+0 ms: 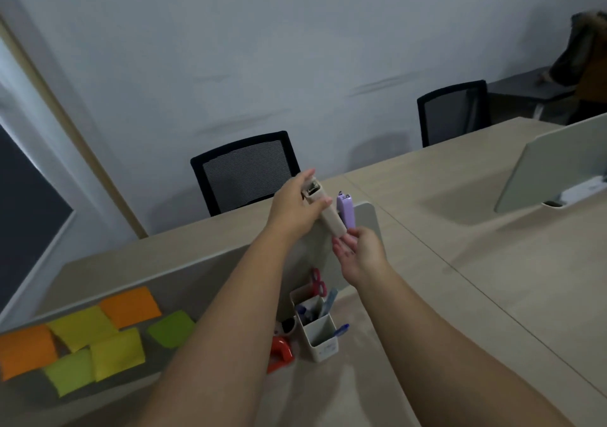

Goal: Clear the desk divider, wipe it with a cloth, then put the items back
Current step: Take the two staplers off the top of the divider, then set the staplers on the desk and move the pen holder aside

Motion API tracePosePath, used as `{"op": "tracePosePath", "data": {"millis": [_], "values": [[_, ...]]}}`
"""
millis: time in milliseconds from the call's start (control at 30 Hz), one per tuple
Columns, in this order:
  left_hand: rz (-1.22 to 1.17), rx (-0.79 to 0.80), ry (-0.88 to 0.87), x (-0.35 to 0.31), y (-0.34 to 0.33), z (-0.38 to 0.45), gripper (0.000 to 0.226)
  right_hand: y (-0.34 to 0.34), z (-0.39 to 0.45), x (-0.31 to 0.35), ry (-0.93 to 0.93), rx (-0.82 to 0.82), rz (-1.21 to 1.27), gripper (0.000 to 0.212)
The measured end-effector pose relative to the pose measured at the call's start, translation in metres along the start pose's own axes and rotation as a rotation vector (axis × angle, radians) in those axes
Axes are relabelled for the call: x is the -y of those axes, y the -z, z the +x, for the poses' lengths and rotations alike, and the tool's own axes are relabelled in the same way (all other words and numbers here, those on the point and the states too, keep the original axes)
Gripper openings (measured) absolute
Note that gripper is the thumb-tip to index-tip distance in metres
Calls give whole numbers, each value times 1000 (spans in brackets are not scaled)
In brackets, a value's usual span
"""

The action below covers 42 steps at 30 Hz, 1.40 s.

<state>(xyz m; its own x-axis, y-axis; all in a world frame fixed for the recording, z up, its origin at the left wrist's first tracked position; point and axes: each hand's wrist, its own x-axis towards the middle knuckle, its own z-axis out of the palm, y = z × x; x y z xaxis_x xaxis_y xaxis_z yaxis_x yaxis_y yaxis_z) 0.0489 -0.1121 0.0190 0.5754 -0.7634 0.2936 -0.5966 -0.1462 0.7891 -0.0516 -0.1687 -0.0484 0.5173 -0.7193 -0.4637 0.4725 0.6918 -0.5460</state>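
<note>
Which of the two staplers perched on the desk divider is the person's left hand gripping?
The beige stapler, gripped by the left hand; the purple stapler sits ungripped beside it.

Beige stapler (330,213) and lilac stapler (345,211) atop grey divider (366,218)

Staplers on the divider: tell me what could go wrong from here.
1. The left hand grips the beige stapler right beside the purple stapler; lifting it may knock the purple one off the divider.
2. The right hand is open below, holding nothing; a dropped stapler might land in the pen holder.
3. The sticky notes are still on the divider, so it cannot be wiped yet.
</note>
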Motion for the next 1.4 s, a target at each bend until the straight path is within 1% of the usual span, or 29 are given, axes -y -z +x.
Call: {"op": "tracePosePath", "data": {"millis": [100, 167, 200, 267, 333, 367, 467, 533, 733, 867, 1000, 1067, 1133, 1167, 1233, 1267, 1300, 1333, 1400], "values": [[-68, -139, -54, -11, 13, -40, 68, 0, -24, 9, -25, 119, 76, 15], [-68, -201, -88, -12, 14, -74, 70, 7, -34, 16, -28, 168, 66, 17], [-53, -212, -83, -9, 11, -91, 71, 14, -38, 19, -16, 177, 35, 18], [-10, -204, -19, 3, -5, -118, 71, 39, -41, 27, 22, 161, -56, 24], [61, -144, 52, 17, -33, -139, 68, 75, -40, 33, 63, 98, -138, 32], [111, -89, 64, 25, -50, -147, 67, 96, -39, 36, 75, 58, -163, 34], [219, 91, 107, 40, -105, -161, 66, 155, -32, 41, 82, -51, -230, 37], [268, 177, 112, 49, -138, -168, 66, 190, -21, 44, 75, -114, -299, 37], [286, 302, 232, 73, -208, -196, 65, 273, 9, 44, 33, -258, -722, 35], [291, 343, 304, 89, -230, -210, 66, 308, 22, 38, -42, -286, -887, 31], [302, 374, 350, 97, -241, -223, 67, 335, 31, 25, -66, -298, -1030, 18], [307, 373, 360, 101, -245, -225, 69, 333, 27, 26, -76, -278, -1060, 18], [340, 395, 360, 101, -244, -225, 76, 321, 16, 33, -58, -289, -1121, 26], [356, 423, 358, 98, -242, -224, 85, 312, 10, 37, -28, -298, -1148, 32], [346, 467, 352, 82, -230, -217, 111, 287, -2, 45, 101, -291, -1121, 35], [337, 476, 332, 71, -220, -207, 117, 272, -1, 46, 170, -261, -1076, 35], [342, 465, 289, 59, -209, -192, 114, 254, 2, 46, 216, -214, -1009, 35], [361, 420, 222, 46, -197, -173, 106, 231, 7, 45, 219, -155, -931, 34], [383, 243, 79, 20, -167, -128, 82, 178, 20, 40, 139, -15, -779, 30]]}}
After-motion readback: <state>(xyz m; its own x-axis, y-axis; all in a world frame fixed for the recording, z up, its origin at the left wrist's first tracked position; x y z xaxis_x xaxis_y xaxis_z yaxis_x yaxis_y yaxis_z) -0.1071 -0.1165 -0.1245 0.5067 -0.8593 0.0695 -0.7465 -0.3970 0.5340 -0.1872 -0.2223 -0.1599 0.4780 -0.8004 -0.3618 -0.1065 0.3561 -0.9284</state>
